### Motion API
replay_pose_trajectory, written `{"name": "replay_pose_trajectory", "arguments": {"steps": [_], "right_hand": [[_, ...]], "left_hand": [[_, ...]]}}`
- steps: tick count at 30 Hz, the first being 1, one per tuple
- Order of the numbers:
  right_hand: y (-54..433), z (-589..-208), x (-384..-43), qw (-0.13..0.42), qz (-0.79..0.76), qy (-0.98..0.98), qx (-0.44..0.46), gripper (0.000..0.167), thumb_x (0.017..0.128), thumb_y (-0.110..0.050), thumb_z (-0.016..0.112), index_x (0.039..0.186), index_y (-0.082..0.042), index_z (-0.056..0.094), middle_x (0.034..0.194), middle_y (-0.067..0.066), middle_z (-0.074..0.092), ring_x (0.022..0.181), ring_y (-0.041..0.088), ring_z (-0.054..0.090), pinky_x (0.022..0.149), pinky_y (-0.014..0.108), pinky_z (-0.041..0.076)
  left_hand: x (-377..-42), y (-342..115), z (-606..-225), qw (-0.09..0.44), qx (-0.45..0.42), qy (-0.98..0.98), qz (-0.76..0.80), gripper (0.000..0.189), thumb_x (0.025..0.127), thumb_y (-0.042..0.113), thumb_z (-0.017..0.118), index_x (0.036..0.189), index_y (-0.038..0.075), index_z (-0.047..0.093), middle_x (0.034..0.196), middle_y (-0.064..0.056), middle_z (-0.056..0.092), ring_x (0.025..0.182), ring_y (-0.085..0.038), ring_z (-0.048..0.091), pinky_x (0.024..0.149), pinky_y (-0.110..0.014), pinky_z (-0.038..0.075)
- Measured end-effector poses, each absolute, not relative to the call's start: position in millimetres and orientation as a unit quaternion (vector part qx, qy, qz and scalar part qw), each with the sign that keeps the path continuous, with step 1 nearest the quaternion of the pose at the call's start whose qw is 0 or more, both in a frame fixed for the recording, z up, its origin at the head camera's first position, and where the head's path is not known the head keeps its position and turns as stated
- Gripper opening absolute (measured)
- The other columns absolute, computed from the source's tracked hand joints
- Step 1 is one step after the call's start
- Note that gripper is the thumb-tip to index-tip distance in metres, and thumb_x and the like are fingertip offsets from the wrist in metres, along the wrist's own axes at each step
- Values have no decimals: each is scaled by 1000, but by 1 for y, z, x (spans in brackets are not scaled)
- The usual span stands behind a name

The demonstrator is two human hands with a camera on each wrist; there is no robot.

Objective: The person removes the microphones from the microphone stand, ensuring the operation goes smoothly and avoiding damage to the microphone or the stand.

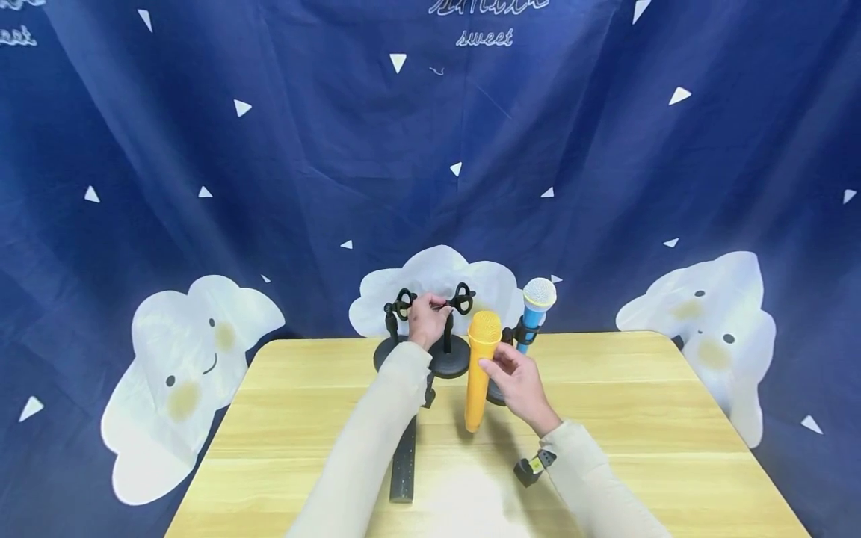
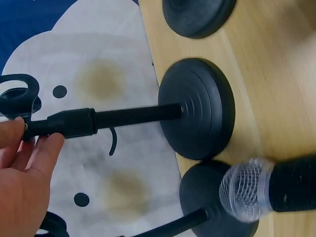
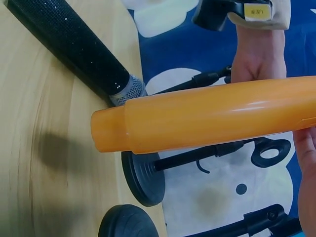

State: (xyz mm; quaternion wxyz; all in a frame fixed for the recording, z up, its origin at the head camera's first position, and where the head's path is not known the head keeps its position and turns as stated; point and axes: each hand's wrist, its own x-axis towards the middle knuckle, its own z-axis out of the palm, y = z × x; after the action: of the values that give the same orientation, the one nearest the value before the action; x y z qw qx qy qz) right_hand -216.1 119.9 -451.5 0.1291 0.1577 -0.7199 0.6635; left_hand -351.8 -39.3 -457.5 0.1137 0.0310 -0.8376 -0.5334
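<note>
My left hand (image 1: 428, 320) pinches the top of the middle black microphone stand (image 2: 138, 116), just below its ring-shaped clip (image 2: 22, 94). My right hand (image 1: 521, 385) holds an orange microphone (image 1: 479, 373) between thumb and fingers, its mesh head up and its tail end above the table. In the right wrist view the orange body (image 3: 212, 118) crosses in front of the stands, and only part of my right hand (image 3: 307, 163) shows at the edge. The middle stand's round base (image 1: 451, 359) rests on the table.
A blue microphone (image 1: 531, 321) sits in the clip of the right stand. Another stand (image 1: 392, 329) is at the left, partly behind my left arm. A black microphone (image 1: 403, 467) with a silver head lies on the wooden table (image 1: 639, 433). Behind hangs a dark blue cloud-patterned curtain (image 1: 336, 149).
</note>
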Motion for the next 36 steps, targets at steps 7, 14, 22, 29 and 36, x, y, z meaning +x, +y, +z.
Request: {"name": "replay_pose_trajectory", "arguments": {"steps": [7, 14, 22, 29, 36], "right_hand": [[118, -451, -217, 116, 662, -722, 164, 17, 92, 10, 63, 108, 17, 63, 100, 30, 66, 86, 5, 64, 80, 18, 54], [117, -451, -216, 100, 661, -726, 157, 22, 92, 6, 66, 111, 17, 63, 105, 31, 67, 92, 15, 67, 83, 20, 55], [115, -466, -224, 95, 666, -725, 148, 25, 92, 5, 67, 114, 16, 64, 107, 29, 67, 90, 13, 66, 82, 22, 55], [114, -481, -232, 86, 674, -722, 129, 26, 92, 1, 69, 116, 11, 66, 108, 24, 69, 91, 12, 66, 83, 23, 56], [111, -470, -223, 87, 673, -721, 142, 24, 91, 5, 68, 113, 16, 64, 105, 28, 68, 89, 10, 67, 82, 22, 56]], "left_hand": [[-347, -47, -455, 61, -9, -833, -550, 26, 93, 5, 69, 118, -3, 70, 114, -17, 71, 108, -28, 68, 93, -33, 54], [-340, -56, -452, 23, -41, -836, -547, 36, 94, 7, 69, 129, -1, 65, 127, -17, 66, 119, -29, 62, 97, -34, 52], [-335, -62, -450, 6, -46, -830, -556, 37, 95, 7, 69, 131, 2, 64, 131, -17, 64, 123, -29, 60, 97, -34, 52], [-332, -64, -451, 12, -61, -835, -546, 38, 94, 6, 69, 131, 0, 64, 130, -17, 64, 122, -29, 60, 100, -35, 50], [-330, -66, -452, 12, -68, -828, -556, 38, 93, 4, 70, 129, -2, 64, 129, -18, 64, 122, -30, 61, 98, -34, 51]]}}
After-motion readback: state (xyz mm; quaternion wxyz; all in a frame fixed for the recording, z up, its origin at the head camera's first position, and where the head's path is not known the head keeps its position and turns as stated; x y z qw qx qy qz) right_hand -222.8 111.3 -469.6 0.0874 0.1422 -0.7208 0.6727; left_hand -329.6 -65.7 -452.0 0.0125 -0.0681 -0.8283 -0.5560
